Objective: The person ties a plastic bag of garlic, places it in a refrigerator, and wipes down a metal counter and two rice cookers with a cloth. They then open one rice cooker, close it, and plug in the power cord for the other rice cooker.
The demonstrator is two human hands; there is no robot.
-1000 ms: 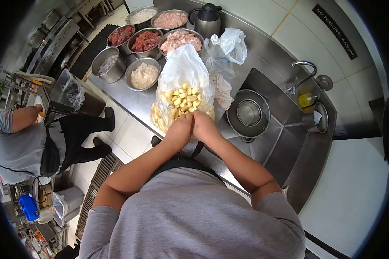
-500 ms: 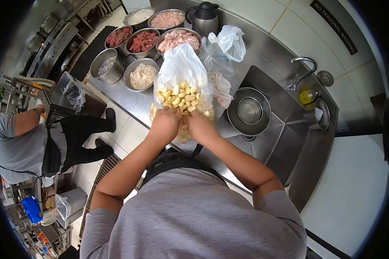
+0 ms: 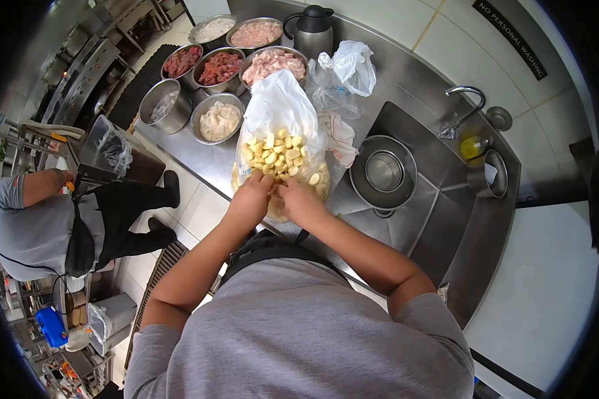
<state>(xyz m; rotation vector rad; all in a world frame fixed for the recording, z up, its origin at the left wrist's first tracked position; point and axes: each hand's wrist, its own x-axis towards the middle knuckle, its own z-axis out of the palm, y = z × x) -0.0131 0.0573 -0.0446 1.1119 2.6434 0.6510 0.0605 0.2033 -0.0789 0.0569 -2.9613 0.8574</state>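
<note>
A large clear plastic bag [image 3: 281,110] full of pale yellow peeled cloves [image 3: 276,151] lies on the steel counter [image 3: 203,158] in front of me. My left hand [image 3: 249,197] and my right hand [image 3: 299,201] meet at the bag's near end, fingers curled on the plastic and the cloves there. Both hands grip the bag side by side. What lies under my fingers is hidden.
Several steel bowls of meat and white food [image 3: 221,65] stand at the counter's far left, with a dark jug [image 3: 313,28] and crumpled bags [image 3: 345,66] behind. A sink [image 3: 439,219] with nested bowls [image 3: 383,171] lies to the right. Another person [image 3: 33,226] bends at the left.
My hands have shifted slightly along the bag's near end; the bag has sagged and some cloves have slid toward the counter edge. The person at left has moved a little.
</note>
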